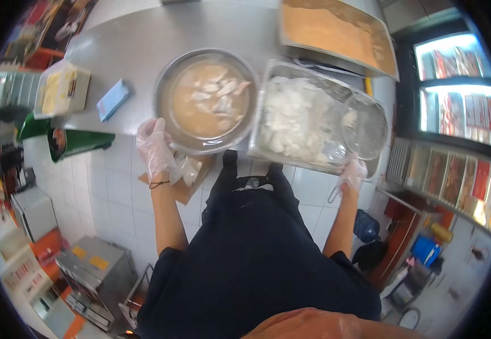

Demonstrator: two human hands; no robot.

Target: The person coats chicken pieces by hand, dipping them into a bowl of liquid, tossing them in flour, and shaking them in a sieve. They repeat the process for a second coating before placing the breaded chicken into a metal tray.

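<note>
Silver-grey bowl [165, 74] of tan-brown liquid with pale pinkish pieces; silver tray [273, 70] of white lumps; crumb tray [336, 61], orange-brown; light-blue cloth [112, 99], possibly a packet; translucent whitish gloves on left hand [155, 148] and right hand [353, 172]; navy apron [256, 254]; white grid-tiled floor [109, 186].

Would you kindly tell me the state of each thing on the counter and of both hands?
Round bowl: filled with brown liquid and pale pieces.
Rectangular tray: holds white coated pieces.
Round sieve: resting at the tray's right end.
Crumb tray: filled with orange-brown crumbs.
Display fridge: lit.
Left hand: gloved, open, against the bowl's rim.
Right hand: gloved, closed on the sieve's near edge.
</note>
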